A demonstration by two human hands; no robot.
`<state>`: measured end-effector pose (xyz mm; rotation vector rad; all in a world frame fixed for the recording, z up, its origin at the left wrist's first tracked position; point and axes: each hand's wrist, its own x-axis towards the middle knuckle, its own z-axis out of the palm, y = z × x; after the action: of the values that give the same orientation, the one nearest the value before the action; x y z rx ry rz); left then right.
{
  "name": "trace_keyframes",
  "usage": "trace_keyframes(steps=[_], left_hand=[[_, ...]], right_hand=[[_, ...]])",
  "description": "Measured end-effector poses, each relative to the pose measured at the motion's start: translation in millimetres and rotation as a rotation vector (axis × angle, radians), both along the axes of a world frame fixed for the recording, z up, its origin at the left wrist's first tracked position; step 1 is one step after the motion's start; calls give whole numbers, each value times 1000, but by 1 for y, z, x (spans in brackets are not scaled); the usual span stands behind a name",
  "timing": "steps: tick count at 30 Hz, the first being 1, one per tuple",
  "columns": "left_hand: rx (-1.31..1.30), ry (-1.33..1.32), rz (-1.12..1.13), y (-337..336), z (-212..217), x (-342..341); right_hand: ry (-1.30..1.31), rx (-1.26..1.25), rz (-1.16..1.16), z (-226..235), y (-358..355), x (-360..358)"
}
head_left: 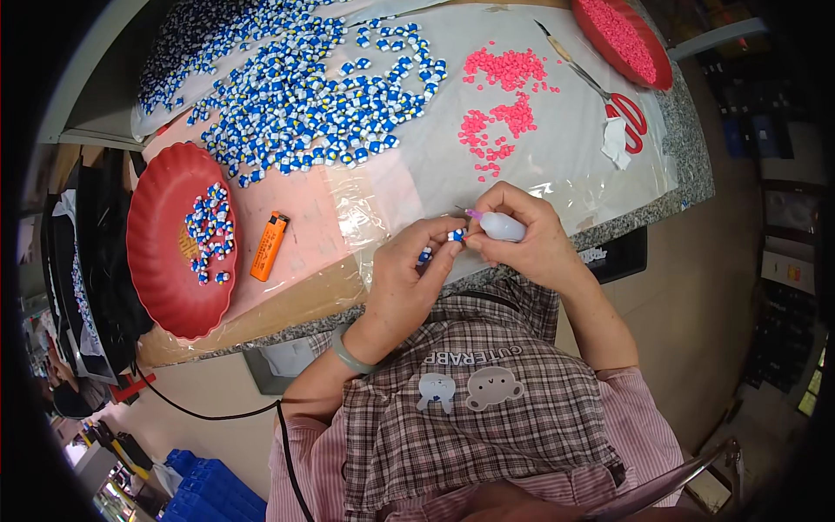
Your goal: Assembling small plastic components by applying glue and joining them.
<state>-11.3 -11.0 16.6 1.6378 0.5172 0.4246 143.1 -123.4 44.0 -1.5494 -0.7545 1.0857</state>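
Observation:
Over the table's near edge, my left hand (404,274) pinches a small blue-and-white figure (457,235) between thumb and fingertips. A second blue-and-white piece (424,256) shows between its fingers. My right hand (541,245) is closed on a small white squeeze bottle (503,227) with a purple neck and a thin tip pointing left. Something thin and orange-red shows between the right fingertips and the figure; I cannot tell what it is. Beyond my hands, small pink pieces (513,70) lie in loose clusters on the plastic-covered sheet.
Many blue-and-white figures (304,104) spread across the far left. A red scalloped dish (161,261) holds several figures, beside an orange lighter (270,247). At the far right are red-handled scissors (628,122), a pointed tool (553,41) and a red dish (664,76) of pink pieces.

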Motion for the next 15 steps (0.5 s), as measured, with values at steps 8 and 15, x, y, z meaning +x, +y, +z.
trace_keyframes(steps=[8,15], left_hand=[[134,-43,-24,0,-2,0],[232,-53,-15,0,0,-1]], right_hand=[[-64,-40,-11,0,2,-2],[-226,-14,51,-6,4,0]])
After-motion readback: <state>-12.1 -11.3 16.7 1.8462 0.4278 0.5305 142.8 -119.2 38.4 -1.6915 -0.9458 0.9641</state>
